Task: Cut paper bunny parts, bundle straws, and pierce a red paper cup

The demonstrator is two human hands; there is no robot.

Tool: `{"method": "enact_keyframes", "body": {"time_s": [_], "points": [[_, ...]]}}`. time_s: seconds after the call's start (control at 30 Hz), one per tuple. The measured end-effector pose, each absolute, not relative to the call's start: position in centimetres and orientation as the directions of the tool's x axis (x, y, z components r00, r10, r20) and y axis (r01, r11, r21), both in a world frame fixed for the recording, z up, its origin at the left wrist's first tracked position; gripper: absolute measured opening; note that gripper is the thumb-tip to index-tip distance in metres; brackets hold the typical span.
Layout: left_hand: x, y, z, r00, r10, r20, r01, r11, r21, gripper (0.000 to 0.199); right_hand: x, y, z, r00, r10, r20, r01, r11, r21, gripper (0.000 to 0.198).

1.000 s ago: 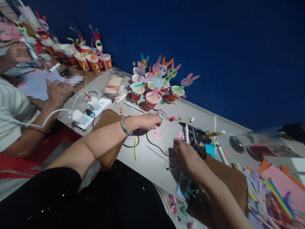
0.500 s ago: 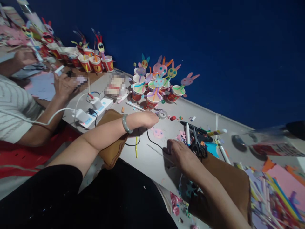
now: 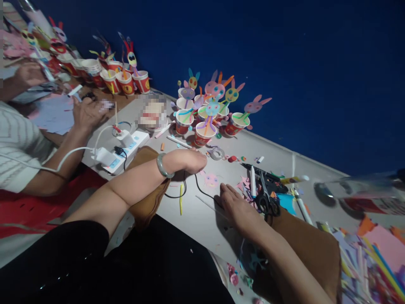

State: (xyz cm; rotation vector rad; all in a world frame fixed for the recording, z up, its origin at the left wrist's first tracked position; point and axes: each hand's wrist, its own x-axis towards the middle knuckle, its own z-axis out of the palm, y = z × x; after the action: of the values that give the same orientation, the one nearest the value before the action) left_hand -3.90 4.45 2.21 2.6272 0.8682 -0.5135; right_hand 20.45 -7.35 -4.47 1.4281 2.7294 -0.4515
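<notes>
My left hand (image 3: 191, 161), with a green bangle (image 3: 164, 165) on its wrist, is curled palm-down over the table. Its bent fingers are mostly hidden, so what they hold cannot be made out. A black cable (image 3: 202, 190) passes beneath it toward my right hand (image 3: 236, 207), whose fingers are stretched out low over the table. Between the hands lies a pink paper animal face (image 3: 211, 180). Beyond my left hand is a roll of tape (image 3: 217, 153). A thin pale stick (image 3: 209, 203) lies left of my right hand, and black-handled scissors (image 3: 267, 202) lie to its right.
Red paper cups (image 3: 205, 134) holding paper animal faces stand at the back. A power strip (image 3: 126, 152) and brown cloth pad (image 3: 147, 181) lie left; another brown pad (image 3: 306, 249) lies under my right forearm. Another person's hand (image 3: 87, 112) works at left. Coloured strips (image 3: 373, 261) lie right.
My left hand has shifted slightly left and my right hand slightly lower in view. The camera view has turned a little. The cups and the paper face stay in place on the table.
</notes>
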Motion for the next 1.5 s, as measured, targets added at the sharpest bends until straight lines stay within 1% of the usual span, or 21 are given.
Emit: {"method": "enact_keyframes", "body": {"time_s": [0.13, 0.27, 0.37, 0.47, 0.57, 0.63, 0.7, 0.73, 0.8, 0.83, 0.9, 0.97, 1.07, 1.1, 1.13, 1.17, 1.23, 1.3, 1.37, 1.43, 1.5], "points": [[-3.9, 5.2, 2.4, 0.723, 0.529, -0.444, 0.651, -0.737, 0.182, 0.034, 21.1, -8.5, -2.9, -0.603, 0.774, -0.192, 0.795, 0.563, -0.225, 0.033], [-3.9, 5.7, 1.7, 0.739, 0.528, -0.419, 0.643, -0.739, 0.203, 0.033, 21.0, -8.8, -2.5, -0.603, 0.777, -0.178, 0.793, 0.563, -0.232, 0.034], [-3.9, 5.8, 1.1, 0.737, 0.553, -0.388, 0.650, -0.737, 0.183, 0.033, 20.8, -9.3, -2.5, -0.612, 0.770, -0.182, 0.788, 0.573, -0.226, 0.031], [-3.6, 5.4, 0.7, 0.736, 0.581, -0.348, 0.658, -0.735, 0.164, 0.030, 20.7, -9.7, -1.4, -0.617, 0.746, -0.251, 0.785, 0.560, -0.265, 0.030], [-3.0, 4.6, 0.2, 0.803, 0.541, -0.250, 0.588, -0.786, 0.189, 0.024, 20.9, -8.9, 0.3, -0.593, 0.749, -0.296, 0.796, 0.491, -0.353, 0.025], [-2.5, 3.7, -0.2, 0.865, 0.469, -0.176, 0.499, -0.842, 0.207, 0.023, 21.1, -7.7, 0.9, -0.531, 0.801, -0.275, 0.833, 0.434, -0.344, 0.025], [-2.1, 2.6, -0.8, 0.904, 0.405, -0.136, 0.426, -0.881, 0.208, 0.022, 21.1, -6.2, 0.7, -0.471, 0.843, -0.262, 0.866, 0.385, -0.319, 0.029], [-1.9, 2.1, -1.2, 0.918, 0.382, -0.109, 0.397, -0.894, 0.210, 0.023, 21.1, -5.4, 0.3, -0.461, 0.850, -0.253, 0.869, 0.376, -0.320, 0.031], [-1.7, 1.3, -2.0, 0.925, 0.364, -0.109, 0.379, -0.903, 0.204, 0.020, 20.8, -4.1, -0.7, -0.478, 0.851, -0.219, 0.853, 0.390, -0.346, 0.036], [-1.6, 1.0, -2.3, 0.921, 0.368, -0.124, 0.387, -0.901, 0.198, 0.019, 20.6, -3.6, -1.3, -0.491, 0.849, -0.197, 0.841, 0.403, -0.360, 0.039], [-1.7, 0.8, -2.8, 0.918, 0.390, -0.070, 0.396, -0.899, 0.186, 0.018, 20.4, -3.4, -2.0, -0.509, 0.844, -0.168, 0.828, 0.426, -0.365, 0.042], [-1.9, 0.8, -2.9, 0.908, 0.416, -0.039, 0.416, -0.892, 0.175, 0.017, 20.2, -3.9, -2.0, -0.517, 0.834, -0.193, 0.836, 0.443, -0.325, 0.041], [-2.2, 1.3, -2.7, 0.894, 0.441, -0.077, 0.448, -0.879, 0.166, 0.015, 20.4, -4.9, -1.5, -0.498, 0.796, -0.344, 0.867, 0.453, -0.208, 0.028], [-2.1, 1.4, -2.6, 0.890, 0.448, -0.087, 0.456, -0.875, 0.161, 0.015, 20.5, -5.1, -1.5, -0.489, 0.790, -0.369, 0.872, 0.458, -0.174, 0.024], [-2.1, 1.6, -2.5, 0.886, 0.455, -0.089, 0.463, -0.873, 0.155, 0.016, 20.6, -5.0, -1.6, -0.490, 0.799, -0.349, 0.871, 0.468, -0.151, 0.023], [-2.0, 1.7, -2.4, 0.882, 0.463, -0.088, 0.471, -0.869, 0.149, 0.017, 20.7, -4.8, -1.9, -0.506, 0.812, -0.290, 0.862, 0.487, -0.140, 0.026], [-1.7, 1.8, -2.3, 0.874, 0.480, -0.083, 0.487, -0.861, 0.146, 0.019, 20.8, -4.2, -2.7, -0.539, 0.832, -0.130, 0.841, 0.525, -0.132, 0.034], [-1.5, 2.0, -2.1, 0.873, 0.483, -0.065, 0.487, -0.859, 0.159, 0.020, 20.9, -3.8, -3.4, -0.551, 0.833, -0.059, 0.832, 0.542, -0.115, 0.038], [-1.5, 2.1, -2.1, 0.877, 0.478, -0.042, 0.478, -0.862, 0.171, 0.020, 21.0, -4.0, -3.4, -0.555, 0.825, -0.105, 0.832, 0.550, -0.077, 0.034], [-1.5, 2.2, -2.2, 0.876, 0.481, -0.016, 0.477, -0.863, 0.168, 0.021, 21.1, -4.6, -2.8, -0.554, 0.811, -0.190, 0.829, 0.558, -0.035, 0.021], [-1.5, 2.3, -2.4, 0.870, 0.492, 0.013, 0.484, -0.860, 0.160, 0.021, 21.2, -5.1, -2.1, -0.541, 0.819, -0.192, 0.834, 0.552, 0.002, 0.013]]}}
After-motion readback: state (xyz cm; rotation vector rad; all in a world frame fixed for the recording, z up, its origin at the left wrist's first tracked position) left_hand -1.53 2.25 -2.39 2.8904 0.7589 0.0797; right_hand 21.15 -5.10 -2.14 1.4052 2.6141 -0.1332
